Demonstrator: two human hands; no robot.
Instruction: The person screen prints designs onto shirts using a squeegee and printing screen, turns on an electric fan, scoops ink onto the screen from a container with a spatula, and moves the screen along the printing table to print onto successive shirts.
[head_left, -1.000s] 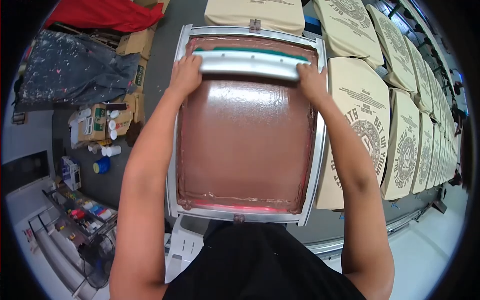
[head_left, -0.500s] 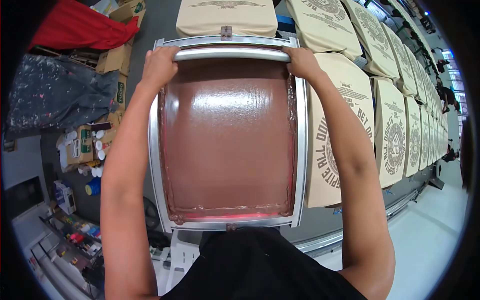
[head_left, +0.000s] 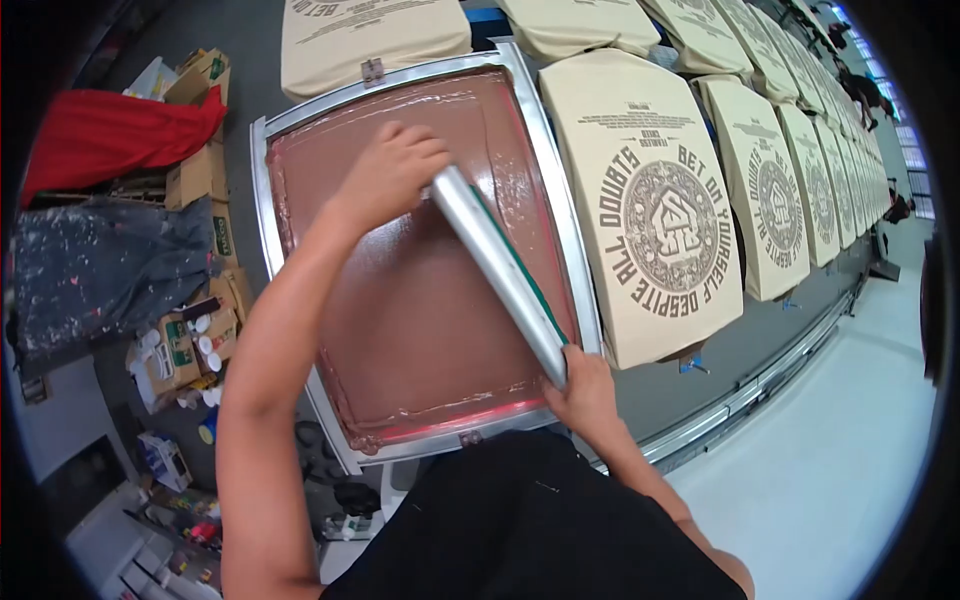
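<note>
A screen-printing frame point(head_left: 262, 200) with a silver metal rim lies in front of me, its mesh point(head_left: 400, 320) coated with brown ink. Across its right half, a long squeegee point(head_left: 497, 270) with a metal handle and green blade is held diagonally. My left hand point(head_left: 400, 170) is closed at the upper end of the squeegee, fingers curled and partly hiding the contact. At the lower end, near the frame's right side, my right hand point(head_left: 585, 395) grips the handle. Thick ink lines the mesh edges, with pink-red strips showing at the right and bottom.
Printed cream fabric pieces point(head_left: 655, 215) lie in rows on boards to the right and beyond the frame. Cardboard boxes point(head_left: 195, 180), a red cloth point(head_left: 120, 140) and a paint-spotted dark cloth point(head_left: 110, 275) are at left. A metal rail point(head_left: 740, 405) runs along the lower right.
The squeegee has turned from lying level along the far edge to a diagonal at the right. My right hand came down towards me. My view has turned, and the frame appears tilted.
</note>
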